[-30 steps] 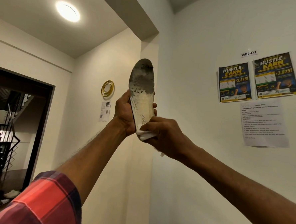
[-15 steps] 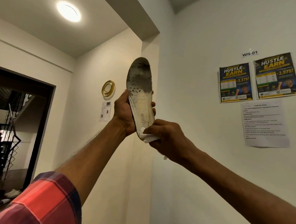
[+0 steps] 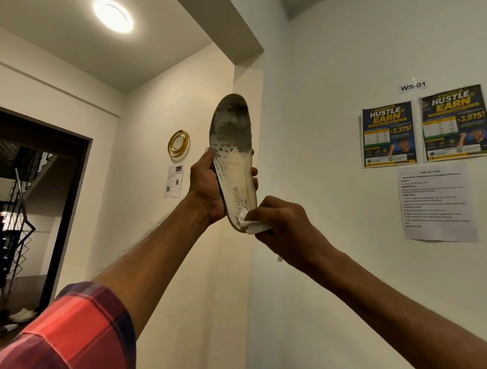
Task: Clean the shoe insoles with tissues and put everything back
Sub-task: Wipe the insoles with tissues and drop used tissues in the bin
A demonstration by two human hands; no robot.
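A worn shoe insole is held upright in front of the wall corner, toe end up. Its toe half is dark grey with grime, its heel half is pale cream and printed FASHION. My left hand grips the insole from the left at its middle and heel. My right hand pinches a folded white tissue and presses it against the heel end of the insole. A small bit of tissue pokes out under my right wrist.
A white wall on the right carries two dark posters and a printed sheet. A gold ring mirror hangs on the far wall. A dark doorway at left shows stairs, with shoes on the floor.
My right hand has slid the tissue down and to the right along the heel, uncovering more of the printed word. The insole has tilted slightly; my left hand keeps its grip.
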